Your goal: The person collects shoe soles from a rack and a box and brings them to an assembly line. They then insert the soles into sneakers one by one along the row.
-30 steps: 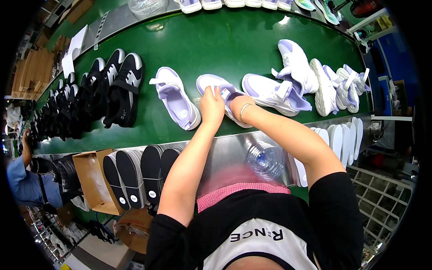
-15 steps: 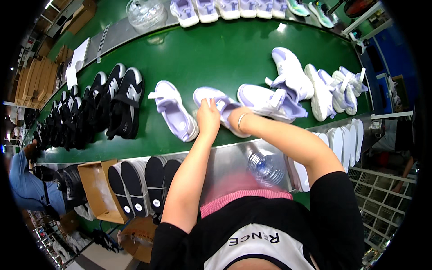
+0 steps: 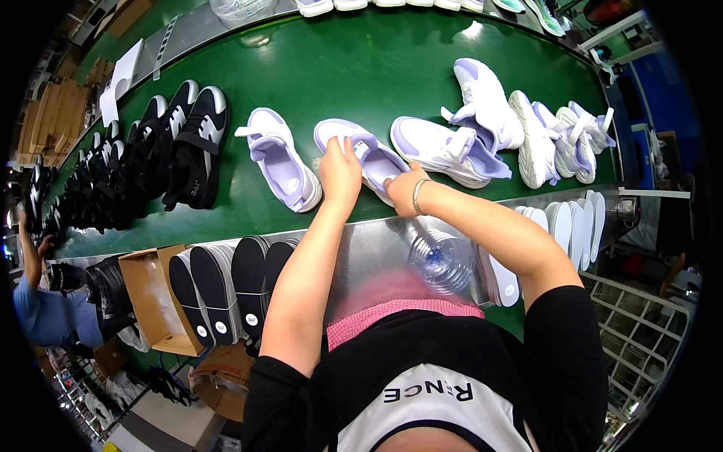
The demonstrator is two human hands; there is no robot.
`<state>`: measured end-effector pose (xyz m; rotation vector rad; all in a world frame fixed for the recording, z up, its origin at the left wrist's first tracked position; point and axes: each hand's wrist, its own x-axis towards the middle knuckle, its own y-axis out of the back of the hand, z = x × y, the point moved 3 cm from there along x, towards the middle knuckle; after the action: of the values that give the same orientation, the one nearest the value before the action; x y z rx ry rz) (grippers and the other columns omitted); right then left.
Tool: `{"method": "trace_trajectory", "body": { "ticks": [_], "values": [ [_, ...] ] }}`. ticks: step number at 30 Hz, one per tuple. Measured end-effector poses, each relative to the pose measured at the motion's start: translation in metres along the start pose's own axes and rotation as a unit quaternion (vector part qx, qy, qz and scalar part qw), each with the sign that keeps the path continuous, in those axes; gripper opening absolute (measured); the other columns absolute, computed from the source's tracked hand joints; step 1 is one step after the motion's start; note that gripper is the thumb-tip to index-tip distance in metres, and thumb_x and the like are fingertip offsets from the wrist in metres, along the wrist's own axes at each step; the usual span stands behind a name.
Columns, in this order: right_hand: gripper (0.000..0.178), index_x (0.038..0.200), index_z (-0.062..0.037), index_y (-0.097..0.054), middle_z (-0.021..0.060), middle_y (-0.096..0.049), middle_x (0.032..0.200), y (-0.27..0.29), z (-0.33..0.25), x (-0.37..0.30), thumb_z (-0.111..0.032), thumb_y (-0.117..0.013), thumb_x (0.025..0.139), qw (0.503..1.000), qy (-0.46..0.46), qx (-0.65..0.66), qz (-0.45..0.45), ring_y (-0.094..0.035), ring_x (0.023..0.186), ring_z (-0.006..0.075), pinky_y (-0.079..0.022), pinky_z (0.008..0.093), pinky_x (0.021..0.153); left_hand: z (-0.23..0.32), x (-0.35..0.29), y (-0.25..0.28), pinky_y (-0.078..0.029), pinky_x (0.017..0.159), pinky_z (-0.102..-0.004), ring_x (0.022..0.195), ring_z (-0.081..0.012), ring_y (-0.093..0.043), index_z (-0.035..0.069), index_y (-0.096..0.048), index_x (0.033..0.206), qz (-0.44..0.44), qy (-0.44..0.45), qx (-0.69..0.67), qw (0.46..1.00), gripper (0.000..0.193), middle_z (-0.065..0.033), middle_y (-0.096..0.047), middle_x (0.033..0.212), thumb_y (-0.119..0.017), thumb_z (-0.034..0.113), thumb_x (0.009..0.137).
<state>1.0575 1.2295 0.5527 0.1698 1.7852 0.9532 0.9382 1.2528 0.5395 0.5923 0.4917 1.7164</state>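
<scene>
A white and lavender sneaker [image 3: 380,163] lies on the green table between my two hands, toe pointing away. My left hand [image 3: 341,172] grips it over the upper near the tongue, where a small label shows. At the heel, my right hand [image 3: 407,190] is closed on the collar, its thumb at the inside of the opening. One matching sneaker [image 3: 282,167] lies just left of my left hand, its insole visible. Another white and lavender sneaker [image 3: 444,151] lies tilted to the right, close to my right hand.
Black sneakers [image 3: 199,147] line the table's left side. More white sneakers [image 3: 486,105] stand at the right. Along the near edge are bundled black insoles [image 3: 215,290], an open carton [image 3: 158,301], a clear plastic bottle [image 3: 444,264] and white insoles [image 3: 559,226]. A co-worker [image 3: 56,309] is at far left.
My right hand has drawn back from deeper in the shoe opening to the heel collar. The whole view has shifted, so the table's things sit higher. The left hand keeps its grip.
</scene>
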Motion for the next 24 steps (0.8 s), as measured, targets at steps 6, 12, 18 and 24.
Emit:
{"method": "trace_trajectory", "body": {
  "ticks": [6,12,18,24],
  "values": [
    [0.028,0.097,-0.0039,-0.055,0.0123,-0.060,0.083,0.029,0.061,-0.088,-0.016,-0.054,0.072,0.842,0.059,0.317,0.432,-0.057,0.080,0.0247,-0.043,0.0360,0.073,0.012,-0.038,0.017,-0.043,0.064,-0.0374,0.075,-0.0312,-0.053,-0.001,-0.048,0.097,0.019,-0.193,0.042,0.980,0.037,-0.0154,-0.056,0.084,-0.054,-0.003,0.060],
    [0.049,0.113,-0.0004,-0.044,0.0188,-0.052,0.103,-0.088,0.209,-0.107,-0.019,-0.060,0.070,0.838,-0.248,0.311,0.374,-0.048,0.100,0.0283,-0.037,0.0352,0.085,0.021,-0.025,0.012,-0.044,0.064,-0.0378,0.074,-0.0310,-0.053,0.001,-0.049,0.099,0.019,-0.228,0.057,0.972,0.039,-0.0153,-0.055,0.080,-0.053,-0.003,0.061],
    [0.039,0.111,0.0019,-0.043,0.0175,-0.058,0.081,-0.084,0.175,-0.082,-0.014,-0.045,0.075,0.764,-0.295,0.537,0.204,-0.060,0.061,0.0242,-0.049,0.0322,0.055,-0.001,0.036,0.047,-0.042,0.059,-0.0407,0.068,-0.0337,-0.055,0.001,-0.052,0.094,-0.006,-0.059,-0.032,0.998,0.017,-0.0194,-0.055,0.075,-0.049,0.010,0.080],
    [0.021,0.090,-0.0037,-0.055,0.0122,-0.056,0.084,-0.002,0.096,-0.115,-0.016,-0.052,0.073,0.835,-0.192,0.097,0.507,-0.053,0.080,0.0297,-0.043,0.0395,0.068,-0.010,0.005,0.025,-0.042,0.061,-0.0420,0.072,-0.0398,-0.054,-0.002,-0.048,0.090,0.041,-0.028,-0.026,0.998,0.023,-0.0234,-0.056,0.078,-0.044,0.020,0.085]
  ]
}}
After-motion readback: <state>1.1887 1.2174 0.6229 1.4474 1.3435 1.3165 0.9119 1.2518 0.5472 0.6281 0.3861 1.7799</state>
